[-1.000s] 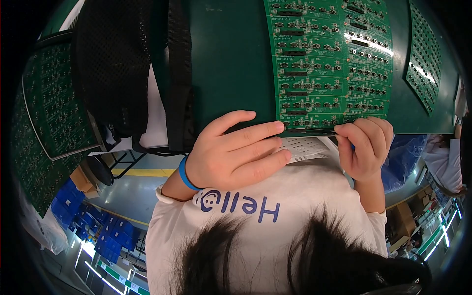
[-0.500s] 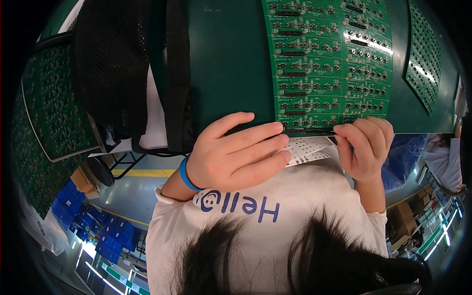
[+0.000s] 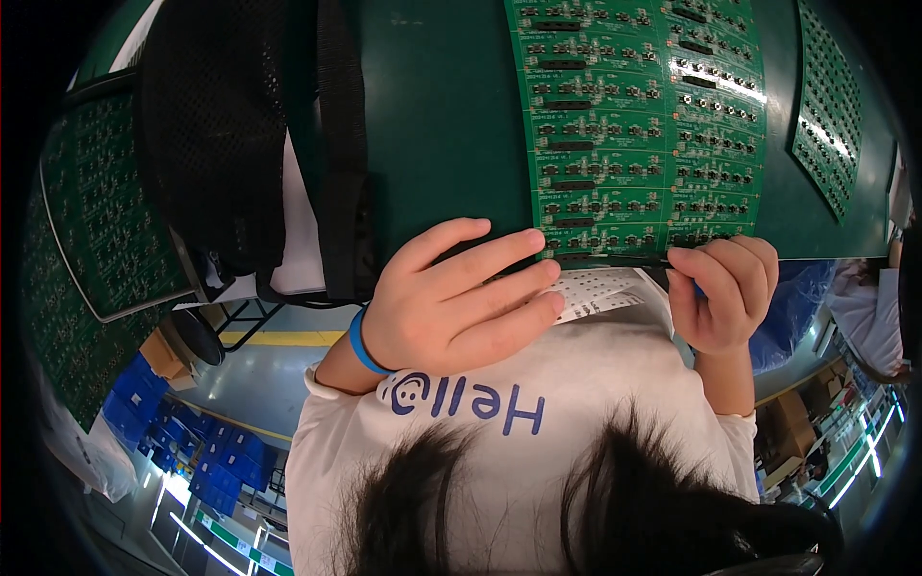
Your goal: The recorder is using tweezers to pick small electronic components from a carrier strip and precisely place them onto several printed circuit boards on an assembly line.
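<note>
A large green circuit board panel (image 3: 639, 144) with rows of small buttons and black connector strips lies on the table before me. My left hand (image 3: 451, 298), with a blue wristband (image 3: 357, 343), has its fingers stretched out and spread. Its fingertips rest at the panel's near left corner. At the near right corner, my right hand (image 3: 722, 288) is closed in a pinch on a thin dark tool (image 3: 639, 263), possibly tweezers. The tool lies along the panel's near edge, pointing left. Its tip is hard to make out. Under that edge shows white paper (image 3: 600, 293) with dark marks.
The dark green table (image 3: 442, 125) has another circuit board panel (image 3: 831, 115) at far right. On the left stand a black mesh bag (image 3: 216, 125) with a strap (image 3: 343, 144) and more green boards (image 3: 101, 221). Blue bins (image 3: 216, 461) stand below left.
The panel has shifted slightly left and toward me at its near edge. My right hand has moved a little right with the thin tool. The left hand has barely moved.
</note>
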`<state>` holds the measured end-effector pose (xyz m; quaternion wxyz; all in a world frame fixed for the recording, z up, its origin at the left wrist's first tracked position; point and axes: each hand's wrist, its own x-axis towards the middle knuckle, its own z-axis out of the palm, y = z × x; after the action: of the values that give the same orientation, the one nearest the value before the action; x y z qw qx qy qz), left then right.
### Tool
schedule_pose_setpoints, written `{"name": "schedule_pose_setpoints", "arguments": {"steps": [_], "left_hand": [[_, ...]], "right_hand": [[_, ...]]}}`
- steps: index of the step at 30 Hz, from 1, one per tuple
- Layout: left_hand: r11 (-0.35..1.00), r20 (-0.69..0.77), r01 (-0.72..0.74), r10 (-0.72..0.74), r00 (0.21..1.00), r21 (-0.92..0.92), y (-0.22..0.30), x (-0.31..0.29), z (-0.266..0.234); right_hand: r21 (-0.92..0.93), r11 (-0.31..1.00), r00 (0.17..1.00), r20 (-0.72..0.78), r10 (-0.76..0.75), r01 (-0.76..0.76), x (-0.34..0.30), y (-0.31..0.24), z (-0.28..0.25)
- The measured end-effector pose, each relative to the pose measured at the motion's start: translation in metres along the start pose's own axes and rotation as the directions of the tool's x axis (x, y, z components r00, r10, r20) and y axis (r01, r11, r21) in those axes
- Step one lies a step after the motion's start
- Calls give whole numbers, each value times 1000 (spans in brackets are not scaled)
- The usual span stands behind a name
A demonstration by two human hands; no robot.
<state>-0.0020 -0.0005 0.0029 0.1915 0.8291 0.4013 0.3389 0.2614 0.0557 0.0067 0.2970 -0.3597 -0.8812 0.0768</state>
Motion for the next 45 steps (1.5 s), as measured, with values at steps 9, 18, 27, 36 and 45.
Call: {"name": "schedule_pose_setpoints", "arguments": {"steps": [9,18,27,36,45], "left_hand": [[1000,-13,-16,16,1000,1,-1,-1,1],[1000,32,3,-4,999,20,0,2,-1],[1000,18,0,0,1000,16,-1,3,-1],[1000,21,7,-7,1000,10,-1,3,-1],[1000,29,5,-5,1000,24,-1,2,-1]], "right_hand": [[-14,1000,1000,14,-10,10,1,2,1],[-24,1000,999,50,17,-16,0,2,3],[-38,999,999,40,6,-4,-3,3,6],[-35,999,999,36,5,-4,-3,4,7],[4,1000,999,42,8,-8,0,3,5]]}}
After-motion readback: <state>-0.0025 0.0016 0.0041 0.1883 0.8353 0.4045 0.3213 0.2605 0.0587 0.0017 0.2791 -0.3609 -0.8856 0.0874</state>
